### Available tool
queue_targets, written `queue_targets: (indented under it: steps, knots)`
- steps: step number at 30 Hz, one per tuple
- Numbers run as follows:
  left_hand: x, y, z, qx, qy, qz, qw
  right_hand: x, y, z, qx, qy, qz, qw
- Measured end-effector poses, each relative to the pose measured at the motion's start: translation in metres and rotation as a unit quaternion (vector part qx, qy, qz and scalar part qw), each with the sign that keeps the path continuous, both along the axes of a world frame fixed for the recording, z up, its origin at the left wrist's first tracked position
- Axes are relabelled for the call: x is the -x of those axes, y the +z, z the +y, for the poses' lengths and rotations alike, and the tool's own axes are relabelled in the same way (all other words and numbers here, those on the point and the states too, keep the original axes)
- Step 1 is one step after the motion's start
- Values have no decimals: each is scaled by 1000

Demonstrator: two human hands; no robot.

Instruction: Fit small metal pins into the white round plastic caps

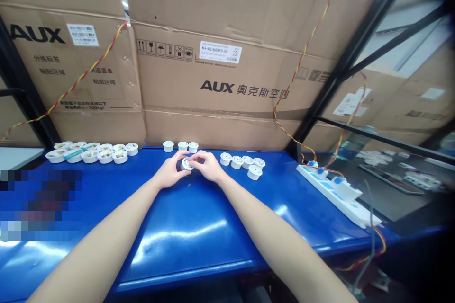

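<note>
Between my two hands, just above or on the blue tabletop, is a small white round cup (186, 164) with a pale top. My left hand (171, 170) curls its thumb and fingers around the cup's left side. From the right, my right hand (206, 165) pinches at the cup's top edge; its fingertips partly cover the cup. Close behind stand a few similar white cups (182, 146). To the right of my right hand, several more white cups (237, 162) are grouped. A tiny dark piece (189, 185) lies on the table below the held cup.
Several open white cups (105, 156) with brownish contents line the back left, a teal tool (76, 152) across them. A white power strip (337, 194) runs along the right edge. Cardboard boxes (213, 118) wall the back. Twisted red-yellow wires (302, 52) hang near the black frame.
</note>
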State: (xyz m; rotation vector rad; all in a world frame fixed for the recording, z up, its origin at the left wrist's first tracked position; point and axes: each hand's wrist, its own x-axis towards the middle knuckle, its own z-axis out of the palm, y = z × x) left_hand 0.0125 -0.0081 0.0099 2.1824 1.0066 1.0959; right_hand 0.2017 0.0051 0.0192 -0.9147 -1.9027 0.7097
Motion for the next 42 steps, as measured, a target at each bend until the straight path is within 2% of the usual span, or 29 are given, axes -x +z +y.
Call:
queue_targets:
  steps: [3,6,12,17,21,24,26,29,35,37,39,42]
  knots:
    - [0,0,0,-3,2,-2,1000,0,-1,2,42,22,50,998]
    - [0,1,0,-11,7,-3,1000,0,-2,3,62,7,76,995]
    - [-1,4,-3,-32,12,-2,999,2,0,-2,-9,-20,7,1000]
    - [-1,3,-1,-34,41,15,998,8,3,-10,-85,-44,-103,990]
    - [0,-4,5,-65,69,43,995,1,5,-4,-123,-129,-213,961]
    - [2,-11,11,-66,102,62,991,-14,8,5,-129,-213,-314,916]
    - [3,-14,13,-55,113,74,989,-26,8,10,-100,-256,-367,889]
    - [4,-15,15,-45,105,97,989,-40,7,17,-56,-313,-394,862]
    - [4,-14,15,-38,94,112,989,-55,5,20,10,-389,-384,837]
    - [4,-15,16,-35,93,112,989,-54,6,18,-1,-408,-386,827]
    - [3,-16,16,-34,93,111,989,-48,8,15,-51,-405,-393,824]
    - [2,-16,17,-34,92,106,990,-28,11,14,-143,-332,-405,840]
